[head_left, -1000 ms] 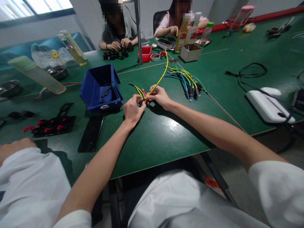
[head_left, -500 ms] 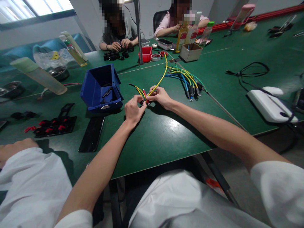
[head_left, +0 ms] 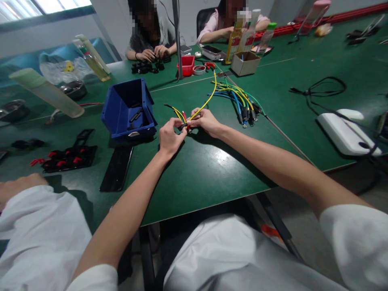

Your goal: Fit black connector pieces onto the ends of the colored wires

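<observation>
Over the green table my left hand (head_left: pixel 170 139) is closed, thumb and fingertips pinching a small black piece (head_left: pixel 182 126) whose exact kind is too small to tell. Just right of it, my right hand (head_left: pixel 207 123) is closed on a yellow wire (head_left: pixel 209 98), which curves up and away from the fingers. Between and behind the fingertips stick up short yellow wires (head_left: pixel 177 111) with dark ends and a red piece (head_left: pixel 184 115). A small metal end (head_left: pixel 190 131) shows below the fingertips. The fingers hide how these parts join.
Left of my hands stand a blue bin (head_left: pixel 129 109) with black pieces and a phone (head_left: pixel 117 169). Beyond my right hand lies a bundle of wires (head_left: pixel 239 99). A white device (head_left: pixel 345 133) sits right. A co-worker's sleeve (head_left: pixel 42 226) is close at left; two people sit opposite.
Both hands stay at nearly the same spot, fingertips together. The black piece at my left fingertips shows slightly more. The whole view has shifted a little.
</observation>
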### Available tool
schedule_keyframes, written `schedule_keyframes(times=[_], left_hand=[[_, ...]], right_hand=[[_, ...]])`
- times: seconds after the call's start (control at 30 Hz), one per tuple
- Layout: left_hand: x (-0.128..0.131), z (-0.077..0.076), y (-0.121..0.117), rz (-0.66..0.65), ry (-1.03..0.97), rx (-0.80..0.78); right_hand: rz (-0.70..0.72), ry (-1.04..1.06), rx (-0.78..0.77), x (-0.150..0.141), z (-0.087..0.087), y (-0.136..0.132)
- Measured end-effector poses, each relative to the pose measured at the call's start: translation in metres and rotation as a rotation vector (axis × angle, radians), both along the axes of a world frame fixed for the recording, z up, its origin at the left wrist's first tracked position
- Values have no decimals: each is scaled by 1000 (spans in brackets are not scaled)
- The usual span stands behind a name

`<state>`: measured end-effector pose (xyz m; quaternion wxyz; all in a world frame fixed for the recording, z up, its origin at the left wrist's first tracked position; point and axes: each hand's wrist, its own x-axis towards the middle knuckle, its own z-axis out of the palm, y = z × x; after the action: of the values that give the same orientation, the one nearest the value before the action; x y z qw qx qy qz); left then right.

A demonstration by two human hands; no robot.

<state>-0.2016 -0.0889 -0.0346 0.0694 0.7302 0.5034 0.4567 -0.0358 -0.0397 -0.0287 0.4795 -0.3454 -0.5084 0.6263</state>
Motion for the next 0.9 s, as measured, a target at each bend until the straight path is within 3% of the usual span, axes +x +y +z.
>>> schedule_keyframes(times=[0.9], left_hand=[[0, 1, 1, 20, -40, -20]], right_hand=[[-35, 63, -47, -1, -1, 1]])
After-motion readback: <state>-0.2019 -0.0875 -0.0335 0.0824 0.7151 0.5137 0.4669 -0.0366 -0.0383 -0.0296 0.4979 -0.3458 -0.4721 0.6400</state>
